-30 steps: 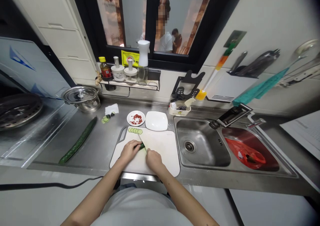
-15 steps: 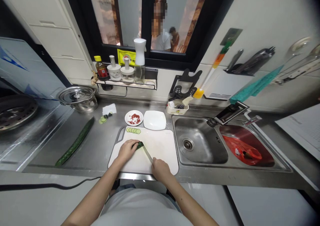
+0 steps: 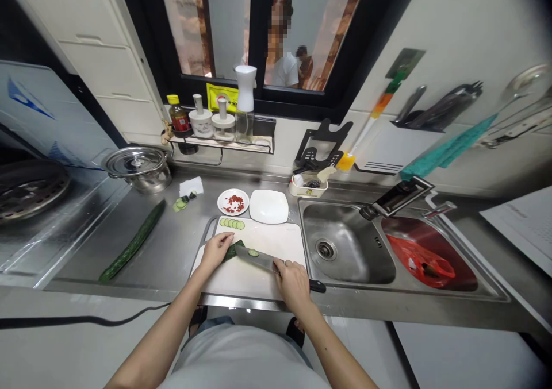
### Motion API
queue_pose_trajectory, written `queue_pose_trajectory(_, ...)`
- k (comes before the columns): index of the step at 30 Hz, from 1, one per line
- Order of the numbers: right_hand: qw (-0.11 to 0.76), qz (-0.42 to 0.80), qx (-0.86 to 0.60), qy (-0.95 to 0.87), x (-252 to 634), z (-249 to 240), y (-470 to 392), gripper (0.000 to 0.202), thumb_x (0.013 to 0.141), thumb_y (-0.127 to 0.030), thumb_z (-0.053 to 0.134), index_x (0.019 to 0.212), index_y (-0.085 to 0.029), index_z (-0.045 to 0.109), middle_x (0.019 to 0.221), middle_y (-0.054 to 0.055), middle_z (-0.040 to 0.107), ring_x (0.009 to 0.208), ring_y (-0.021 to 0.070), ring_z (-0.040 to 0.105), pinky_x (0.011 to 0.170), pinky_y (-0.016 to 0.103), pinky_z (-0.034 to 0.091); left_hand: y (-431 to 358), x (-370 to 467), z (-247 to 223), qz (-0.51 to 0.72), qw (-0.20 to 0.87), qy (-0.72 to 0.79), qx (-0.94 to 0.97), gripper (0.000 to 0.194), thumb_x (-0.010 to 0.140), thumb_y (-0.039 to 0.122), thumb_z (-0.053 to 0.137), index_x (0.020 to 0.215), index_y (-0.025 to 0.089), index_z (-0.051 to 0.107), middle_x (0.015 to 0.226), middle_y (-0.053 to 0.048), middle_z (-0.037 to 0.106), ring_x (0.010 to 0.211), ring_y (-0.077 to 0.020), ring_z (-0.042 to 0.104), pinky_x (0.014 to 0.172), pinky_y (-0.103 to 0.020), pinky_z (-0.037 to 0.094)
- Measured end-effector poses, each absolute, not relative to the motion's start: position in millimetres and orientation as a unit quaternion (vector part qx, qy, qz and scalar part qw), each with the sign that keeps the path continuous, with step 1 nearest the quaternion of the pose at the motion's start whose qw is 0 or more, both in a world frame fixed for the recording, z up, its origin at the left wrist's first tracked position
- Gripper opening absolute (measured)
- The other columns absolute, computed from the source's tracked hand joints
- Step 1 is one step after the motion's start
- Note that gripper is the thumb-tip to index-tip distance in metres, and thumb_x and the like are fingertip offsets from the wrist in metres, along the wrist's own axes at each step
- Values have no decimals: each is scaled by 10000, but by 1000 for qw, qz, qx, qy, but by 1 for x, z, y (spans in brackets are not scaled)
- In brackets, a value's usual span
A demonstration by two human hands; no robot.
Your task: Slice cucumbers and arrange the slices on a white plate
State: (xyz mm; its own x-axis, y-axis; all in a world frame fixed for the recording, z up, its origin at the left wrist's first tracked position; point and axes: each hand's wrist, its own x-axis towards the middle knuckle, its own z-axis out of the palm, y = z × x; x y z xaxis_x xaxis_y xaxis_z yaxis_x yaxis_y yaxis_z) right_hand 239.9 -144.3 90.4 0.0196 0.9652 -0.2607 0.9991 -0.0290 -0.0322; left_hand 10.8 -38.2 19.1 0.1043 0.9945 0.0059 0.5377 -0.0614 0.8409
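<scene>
- Right hand (image 3: 294, 285) grips knife (image 3: 261, 261); slicing seems under way.
- Left hand (image 3: 216, 252), fingers narrow, beside cut cucumber (image 3: 233, 251); grip unclear.
- Next cut likely needs left fingers steady, clear of knife.

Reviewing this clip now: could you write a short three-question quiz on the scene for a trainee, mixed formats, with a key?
1. What does the right hand hold?
A) a crumpled red plastic bag
B) a broad steel-bladed knife with a black handle
C) a white-topped clear bottle

2. True or false: the long, whole green cucumber lies on the grey steel counter, apart from the white rectangular cutting board.

3. Fill in the colour: the round white plate beside the squarish white dish holds small ____ pieces.

Key: 1. B; 2. True; 3. red
</scene>
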Motion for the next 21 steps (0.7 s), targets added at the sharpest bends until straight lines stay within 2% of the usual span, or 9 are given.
queue_pose_trajectory(4,53,-63,684,725,240,89,-147,391,880,-181,482,1263,-223,553,986,95,642,927,222,542,804,332,287,-36,13,47,332,389,540,669,383,838,462,539,1053,193,706,1111,-66,695,987,-209,640,875,-322,503)
queue_pose_trajectory(7,29,-49,664,745,239,88,-149,388,883,-203,484,1265,-230,551,955,94,631,903,219,518,805,338,269,-41,18,67,262,442,472,716,384,784,449,615,1050,188,707,1095,-70,698,976,-214,634,838,-304,504)
queue_pose_trajectory(10,16,-49,653,756,238,87,-150,386,884,-216,484,1264,-231,551,951,94,626,888,214,502,809,343,258,-47,22,75,194,480,436,736,341,752,416,647,989,182,719,959,-51,724,857,-185,645,775,-268,499)
queue_pose_trajectory(15,21,-65,648,759,239,84,-150,413,847,-195,531,1260,-216,551,970,86,628,898,209,501,828,341,242,-51,25,73,137,479,438,748,283,765,355,603,951,173,714,740,-7,698,664,-146,618,629,-222,454)
queue_pose_trajectory(21,21,-67,648,759,239,82,-150,381,876,-193,483,1248,-224,561,966,81,632,891,209,505,823,342,235,-51,28,79,112,445,426,780,275,763,394,600,878,179,728,730,-7,690,662,-147,604,604,-210,409)
